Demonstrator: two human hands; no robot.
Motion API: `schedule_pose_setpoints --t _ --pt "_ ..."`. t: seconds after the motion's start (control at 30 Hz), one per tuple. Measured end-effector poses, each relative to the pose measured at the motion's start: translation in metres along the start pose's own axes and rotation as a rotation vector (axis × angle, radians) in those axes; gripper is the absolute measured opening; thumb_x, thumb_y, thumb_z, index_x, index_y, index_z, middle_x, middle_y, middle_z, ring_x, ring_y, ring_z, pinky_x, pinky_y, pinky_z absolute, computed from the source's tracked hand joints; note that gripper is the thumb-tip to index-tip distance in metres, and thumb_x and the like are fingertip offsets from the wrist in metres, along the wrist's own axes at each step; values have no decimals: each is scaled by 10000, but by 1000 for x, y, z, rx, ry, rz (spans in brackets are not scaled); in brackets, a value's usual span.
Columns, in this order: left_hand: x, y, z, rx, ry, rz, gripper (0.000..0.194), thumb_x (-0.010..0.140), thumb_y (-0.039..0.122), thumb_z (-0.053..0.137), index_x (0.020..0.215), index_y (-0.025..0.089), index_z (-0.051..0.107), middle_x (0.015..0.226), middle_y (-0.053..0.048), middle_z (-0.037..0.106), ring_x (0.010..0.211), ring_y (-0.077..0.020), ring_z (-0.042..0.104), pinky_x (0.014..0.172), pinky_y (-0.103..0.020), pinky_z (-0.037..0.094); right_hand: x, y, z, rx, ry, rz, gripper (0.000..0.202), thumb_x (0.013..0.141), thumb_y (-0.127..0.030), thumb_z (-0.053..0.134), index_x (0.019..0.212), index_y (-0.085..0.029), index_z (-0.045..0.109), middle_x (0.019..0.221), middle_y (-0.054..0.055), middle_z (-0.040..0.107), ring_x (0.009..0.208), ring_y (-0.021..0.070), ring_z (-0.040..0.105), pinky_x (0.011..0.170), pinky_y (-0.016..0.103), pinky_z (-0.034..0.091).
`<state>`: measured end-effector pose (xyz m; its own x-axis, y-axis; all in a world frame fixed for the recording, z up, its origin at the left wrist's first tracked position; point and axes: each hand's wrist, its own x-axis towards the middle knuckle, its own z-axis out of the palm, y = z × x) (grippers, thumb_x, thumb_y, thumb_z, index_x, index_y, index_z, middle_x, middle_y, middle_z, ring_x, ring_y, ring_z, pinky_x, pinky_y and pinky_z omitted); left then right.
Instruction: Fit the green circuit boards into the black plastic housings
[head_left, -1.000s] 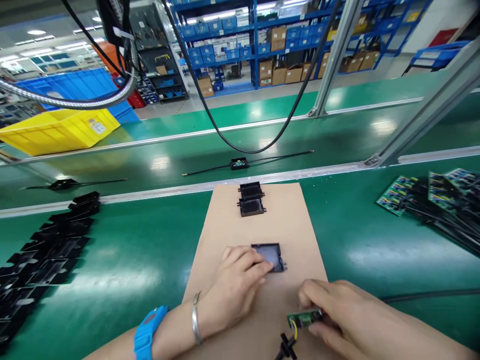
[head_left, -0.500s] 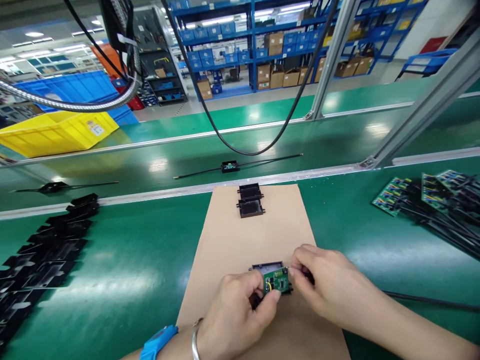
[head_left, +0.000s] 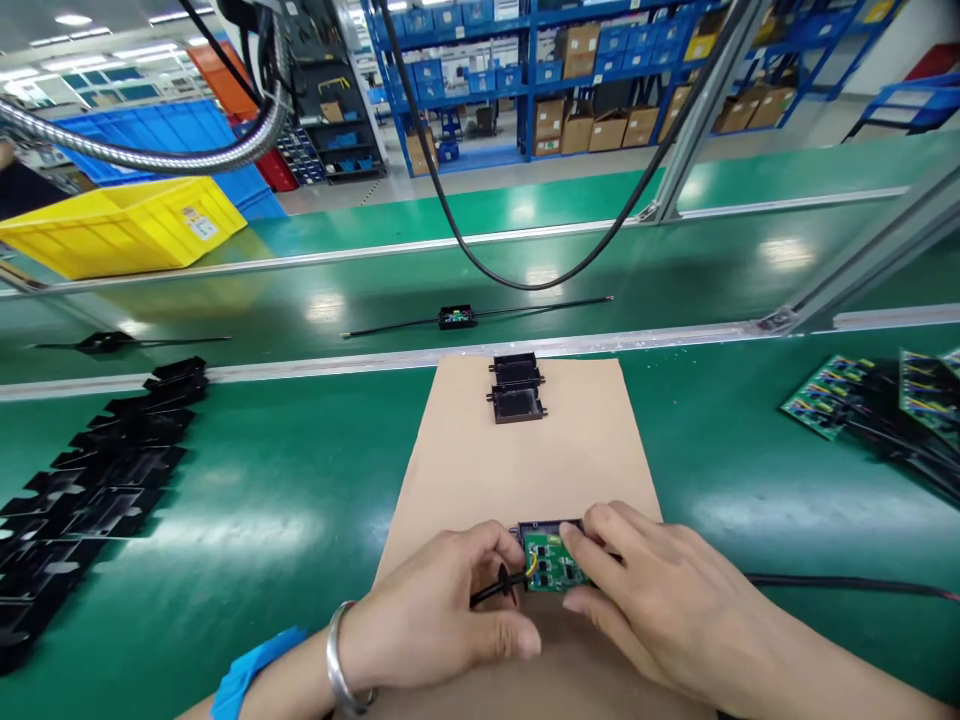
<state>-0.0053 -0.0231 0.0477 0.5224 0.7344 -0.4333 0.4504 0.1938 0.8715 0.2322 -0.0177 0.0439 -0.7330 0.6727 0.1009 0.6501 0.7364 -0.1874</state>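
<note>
A green circuit board (head_left: pixel 551 562) with yellow wires at its left end sits in a black plastic housing (head_left: pixel 534 527) on the brown cardboard. My right hand (head_left: pixel 637 580) grips the two, index finger on top of the board and thumb at the near edge. At the left end, a black cable (head_left: pixel 491 592) with a thicker collar runs into my left hand (head_left: pixel 457 600). Its fingers curl around the cable and touch the housing's end, while the thumb stands apart below. Another black cable (head_left: pixel 832 582) extends right from beneath my right hand.
Two empty black housings (head_left: pixel 517 388) lie farther up the cardboard (head_left: pixel 480 465). Black plastic parts (head_left: pixel 127 480) are rowed at left; wired circuit boards (head_left: pixel 829 400) are piled at right. Beyond the metal rail (head_left: pixel 360 362) lies a cabled unit (head_left: pixel 456 317). A black cable loop (head_left: pixel 536 287) hangs above.
The board, tilted before, now lies flatter in the housing. My left thumb has come off it, and my right hand has shifted from its right end onto its top. The camera view has shifted slightly.
</note>
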Motion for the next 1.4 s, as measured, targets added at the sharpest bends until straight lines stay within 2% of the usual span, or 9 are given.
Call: schedule_pose_setpoints --t 0.07,0.17,0.47,0.67,0.8,1.07,1.13,1.3,1.4 --pt "-5 0 -3 287 109 61 283 769 214 690 1026 215 571 968 -28 653 901 -208 602 801 -335 478 1 4 6 -28 -29 -2 202 871 -253 571 1049 -167 527 918 56 542 765 228 565 507 329 427" --pt "-5 -3 -2 504 210 106 203 865 146 520 1027 243 595 995 -22 667 932 -228 613 832 -374 467 7 7 11 -36 -77 -2 182 872 -272 594 1010 -168 538 899 42 537 718 213 556 499 334 407" --pt "6 -10 7 459 262 156 160 891 149 467 1001 235 548 968 -18 635 872 -204 601 757 -339 461 18 11 6 -90 -130 -66 73 835 -172 624 871 -175 561 791 28 512 647 203 517 471 331 311" --pt "4 -13 5 430 245 147 141 902 151 449 977 241 529 955 -4 625 861 -196 593 739 -331 447 21 20 1 6 -169 -127 181 856 -135 577 1012 -219 539 851 7 540 675 186 504 510 319 265" --pt "8 -13 6 417 222 131 129 904 161 459 979 239 529 969 -2 630 868 -192 597 751 -331 451 23 30 3 96 -204 -167 119 896 -125 543 838 -228 545 849 -6 547 711 172 496 547 318 266" --pt "13 -11 10 465 175 85 102 904 179 448 961 219 522 968 -29 627 861 -211 599 757 -363 473 26 26 8 85 -216 -148 126 882 -120 583 792 -206 557 804 3 573 693 179 509 539 318 255" --pt "13 -10 9 469 163 96 147 892 169 461 1021 221 510 980 -32 622 872 -208 602 771 -363 487 27 25 9 91 -208 -137 111 870 -109 587 847 -213 557 804 -6 571 669 180 506 525 323 244" --pt "16 -9 8 546 116 163 640 856 183 560 1408 261 245 1227 -74 554 1056 -234 579 907 -415 492 24 25 14 68 -191 -135 139 864 -112 566 964 -209 554 888 6 566 686 186 524 511 320 255" --pt "20 -9 9 645 99 168 567 882 204 556 1381 284 298 1216 -62 549 1020 -243 588 863 -437 518 23 25 15 26 -187 -143 125 845 -91 557 916 -193 553 895 23 544 667 188 524 504 313 274"
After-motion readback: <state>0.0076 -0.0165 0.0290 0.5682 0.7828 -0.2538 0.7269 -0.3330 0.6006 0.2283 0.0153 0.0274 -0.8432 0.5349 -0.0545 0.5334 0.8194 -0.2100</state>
